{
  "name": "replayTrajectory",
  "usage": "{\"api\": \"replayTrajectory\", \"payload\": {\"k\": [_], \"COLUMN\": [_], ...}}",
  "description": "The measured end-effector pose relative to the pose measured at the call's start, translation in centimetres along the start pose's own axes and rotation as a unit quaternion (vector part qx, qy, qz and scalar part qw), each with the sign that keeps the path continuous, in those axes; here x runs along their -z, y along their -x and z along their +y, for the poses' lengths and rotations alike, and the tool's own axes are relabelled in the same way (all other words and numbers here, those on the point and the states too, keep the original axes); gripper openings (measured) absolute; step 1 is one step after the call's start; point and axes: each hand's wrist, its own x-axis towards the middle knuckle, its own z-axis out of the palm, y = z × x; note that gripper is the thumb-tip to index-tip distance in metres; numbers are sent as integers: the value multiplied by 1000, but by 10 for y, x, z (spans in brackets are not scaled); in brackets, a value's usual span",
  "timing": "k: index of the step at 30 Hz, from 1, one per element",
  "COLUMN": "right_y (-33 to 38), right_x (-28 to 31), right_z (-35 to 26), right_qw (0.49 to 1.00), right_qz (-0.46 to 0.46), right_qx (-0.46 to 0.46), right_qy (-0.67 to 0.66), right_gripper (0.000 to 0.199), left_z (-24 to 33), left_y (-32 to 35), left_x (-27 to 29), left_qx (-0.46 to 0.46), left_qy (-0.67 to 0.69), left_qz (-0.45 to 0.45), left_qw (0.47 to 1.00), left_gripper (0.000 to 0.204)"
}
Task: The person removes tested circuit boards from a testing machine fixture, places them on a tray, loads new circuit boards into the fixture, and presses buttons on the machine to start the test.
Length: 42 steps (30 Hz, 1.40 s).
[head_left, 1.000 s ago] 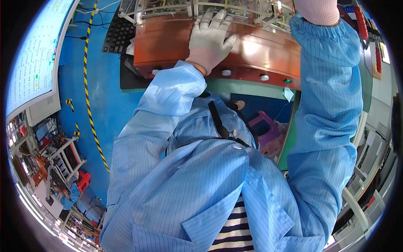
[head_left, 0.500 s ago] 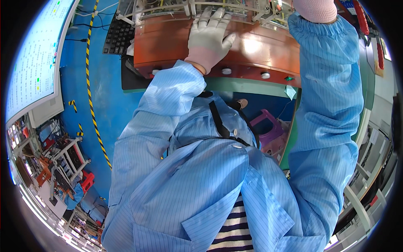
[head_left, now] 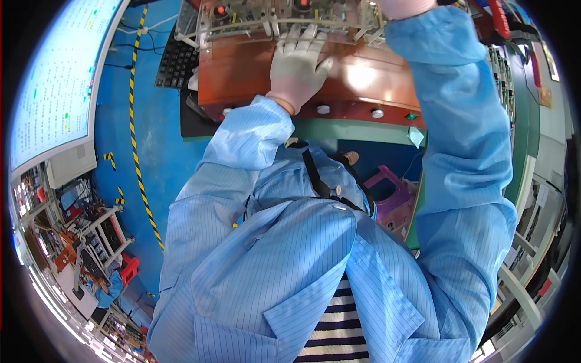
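Note:
My left hand (head_left: 298, 68), in a white and pink glove, lies flat with its fingers spread on the top of a red-brown box (head_left: 236, 75). Its fingertips reach the front edge of a clear-covered fixture (head_left: 251, 29) with circuit parts and red pieces inside. At the upper edge of the view is my right hand (head_left: 408, 6), also gloved, above the right part of the fixture. Only its wrist and the back of the glove show; the fingers are cut off by the edge. White round knobs (head_left: 323, 109) and a green switch (head_left: 411, 117) line the box's front.
A black keyboard (head_left: 177, 63) lies left of the box, and a lit monitor (head_left: 57, 78) stands at the far left. Below the bench is a purple stool (head_left: 393, 196). Red-handled tools (head_left: 500, 19) hang at the upper right. Black-yellow tape (head_left: 134, 133) marks the blue floor.
My right hand has moved left along the fixture. My left hand still rests on the box. The view has shifted, showing more of the fixture with its red pieces.

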Motion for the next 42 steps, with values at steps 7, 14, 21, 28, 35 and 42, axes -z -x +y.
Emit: {"api": "replayTrajectory", "payload": {"k": [7,14,21,28,35,42], "right_y": [34,165,238,253,259,267], "right_x": [-2,26,75,75,76,80], "right_z": [-30,-134,-157,-139,-135,-138], "right_qw": [987,936,922,936,943,947], "right_qz": [12,-75,-122,-147,-166,-165], "right_qx": [-161,-331,-362,-311,-274,-259], "right_qy": [-11,-87,-58,-74,-93,-95], "right_gripper": [31,25,25,32,34,38], "left_z": [7,71,109,115,111,112], "left_y": [20,17,-21,-31,-26,-24], "left_x": [6,-45,-35,-35,-40,-36], "left_qx": [-26,82,-67,-38,-39,-55], "left_qy": [38,599,112,119,113,72], "left_qz": [-46,43,-55,-85,-62,-135], "left_qw": [998,795,990,989,991,987], "left_gripper": [50,46,27,24,29,43]}}
